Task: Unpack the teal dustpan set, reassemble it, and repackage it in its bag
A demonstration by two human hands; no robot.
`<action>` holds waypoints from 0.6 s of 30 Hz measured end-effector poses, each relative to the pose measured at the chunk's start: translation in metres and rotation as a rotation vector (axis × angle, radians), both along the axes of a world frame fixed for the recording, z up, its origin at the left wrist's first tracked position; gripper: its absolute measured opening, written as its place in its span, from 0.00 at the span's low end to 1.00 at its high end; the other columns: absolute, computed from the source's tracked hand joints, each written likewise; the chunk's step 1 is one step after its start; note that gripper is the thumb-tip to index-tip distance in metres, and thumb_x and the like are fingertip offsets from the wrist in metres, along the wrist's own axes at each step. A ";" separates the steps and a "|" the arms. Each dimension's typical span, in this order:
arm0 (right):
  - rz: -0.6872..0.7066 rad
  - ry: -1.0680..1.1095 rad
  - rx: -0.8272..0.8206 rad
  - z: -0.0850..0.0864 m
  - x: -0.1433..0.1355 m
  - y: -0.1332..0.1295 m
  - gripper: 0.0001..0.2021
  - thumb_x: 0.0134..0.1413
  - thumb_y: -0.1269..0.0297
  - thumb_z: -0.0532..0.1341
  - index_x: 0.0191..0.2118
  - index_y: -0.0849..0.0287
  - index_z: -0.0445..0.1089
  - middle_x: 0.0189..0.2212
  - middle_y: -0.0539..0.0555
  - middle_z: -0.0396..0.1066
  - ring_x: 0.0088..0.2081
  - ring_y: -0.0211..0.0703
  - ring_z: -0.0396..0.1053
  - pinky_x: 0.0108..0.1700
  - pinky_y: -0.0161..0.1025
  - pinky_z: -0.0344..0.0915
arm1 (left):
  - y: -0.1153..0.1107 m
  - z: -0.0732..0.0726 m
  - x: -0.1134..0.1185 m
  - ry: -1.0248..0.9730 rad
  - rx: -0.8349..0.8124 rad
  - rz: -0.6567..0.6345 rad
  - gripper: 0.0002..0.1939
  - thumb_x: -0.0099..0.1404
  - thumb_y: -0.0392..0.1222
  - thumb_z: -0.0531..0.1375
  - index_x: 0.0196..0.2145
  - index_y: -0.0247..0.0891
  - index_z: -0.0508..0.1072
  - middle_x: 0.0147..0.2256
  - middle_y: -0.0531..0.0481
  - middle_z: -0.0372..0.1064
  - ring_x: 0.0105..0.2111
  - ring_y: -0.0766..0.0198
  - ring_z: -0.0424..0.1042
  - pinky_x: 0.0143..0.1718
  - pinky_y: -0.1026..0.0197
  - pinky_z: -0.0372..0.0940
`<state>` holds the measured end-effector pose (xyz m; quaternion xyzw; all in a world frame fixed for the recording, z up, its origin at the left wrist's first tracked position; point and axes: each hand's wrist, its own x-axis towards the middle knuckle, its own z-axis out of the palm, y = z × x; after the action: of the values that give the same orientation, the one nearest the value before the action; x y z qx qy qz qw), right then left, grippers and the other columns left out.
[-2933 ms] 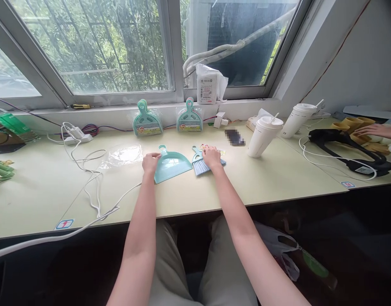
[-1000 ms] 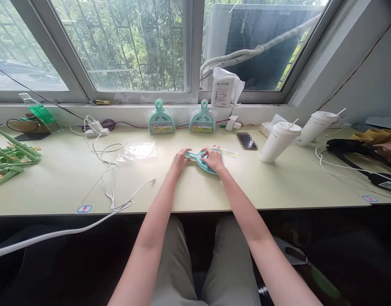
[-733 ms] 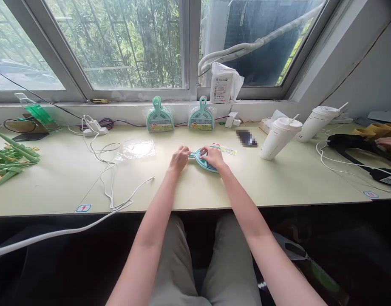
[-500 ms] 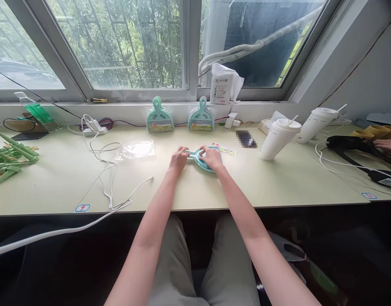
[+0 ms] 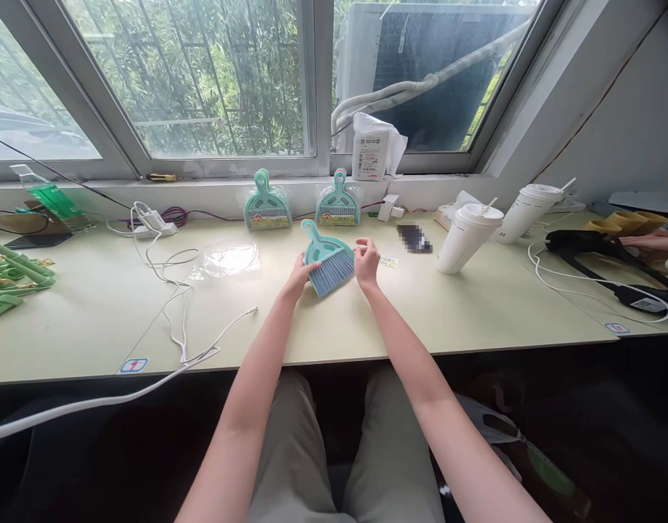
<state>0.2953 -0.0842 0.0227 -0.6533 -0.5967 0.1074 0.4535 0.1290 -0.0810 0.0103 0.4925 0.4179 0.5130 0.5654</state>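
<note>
- I fitted the brush into the dustpan and lifted the joined dustpan set (image 5: 327, 260) off the desk (image 5: 367, 319), tilting it up with its handle pointing far-left.
- My left hand (image 5: 300, 277) moved from the handle to the near-left edge.
- My right hand (image 5: 366, 262) shifted to the right edge.

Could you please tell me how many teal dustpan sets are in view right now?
3: one dustpan set held in both hands, two packaged sets leaning against the wall under the window.

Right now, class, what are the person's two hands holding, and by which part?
Both hands hold the teal mini dustpan-and-brush set: left hand at its lower left edge, right hand at its right edge.
</note>
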 end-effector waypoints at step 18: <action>0.281 -0.405 -0.297 -0.027 0.004 0.010 0.17 0.62 0.60 0.54 0.54 0.50 0.67 0.62 0.56 0.60 0.63 0.51 0.55 0.63 0.70 0.29 | 0.024 -0.008 -0.049 -0.271 -0.140 0.273 0.18 0.55 0.33 0.62 0.43 0.41 0.66 0.40 0.50 0.71 0.35 0.66 0.74 0.37 0.61 0.72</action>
<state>0.2991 -0.0742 -0.0047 -0.6317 -0.7375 0.1225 0.2053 0.0802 -0.0571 0.0024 0.3171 0.4355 0.6160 0.5747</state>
